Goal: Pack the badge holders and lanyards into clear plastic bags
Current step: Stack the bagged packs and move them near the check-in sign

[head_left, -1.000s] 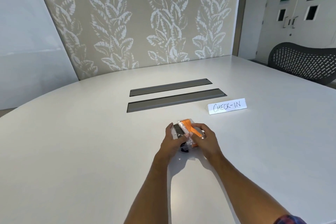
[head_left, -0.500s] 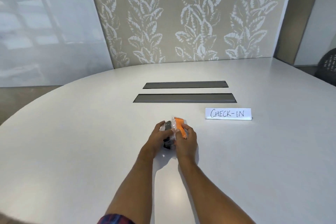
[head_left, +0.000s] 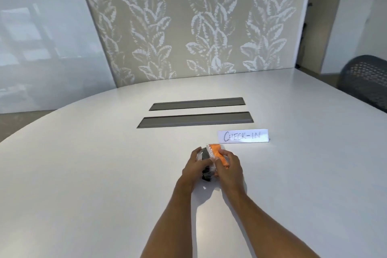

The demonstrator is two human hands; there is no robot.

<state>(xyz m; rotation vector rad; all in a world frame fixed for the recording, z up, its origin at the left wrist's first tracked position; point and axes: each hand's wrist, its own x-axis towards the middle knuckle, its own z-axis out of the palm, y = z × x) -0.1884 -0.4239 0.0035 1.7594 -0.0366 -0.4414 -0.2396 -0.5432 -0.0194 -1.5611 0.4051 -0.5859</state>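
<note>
- Under both hands: white table.
- Beyond them, right: CHECK-IN card.
- Left hand grips the dark bag.
- Right hand grips the orange bag, touching the dark one, between the hands.

The table lies bare to the left of the left hand and to the right of the right hand, giving open approach from either side and from the near edge. Beyond the hands, the CHECK-IN sign stands upright just right of centre, and two dark slots lie flush across the middle. A patterned panel closes the far side, and a mesh chair stands at the far right edge.
</note>
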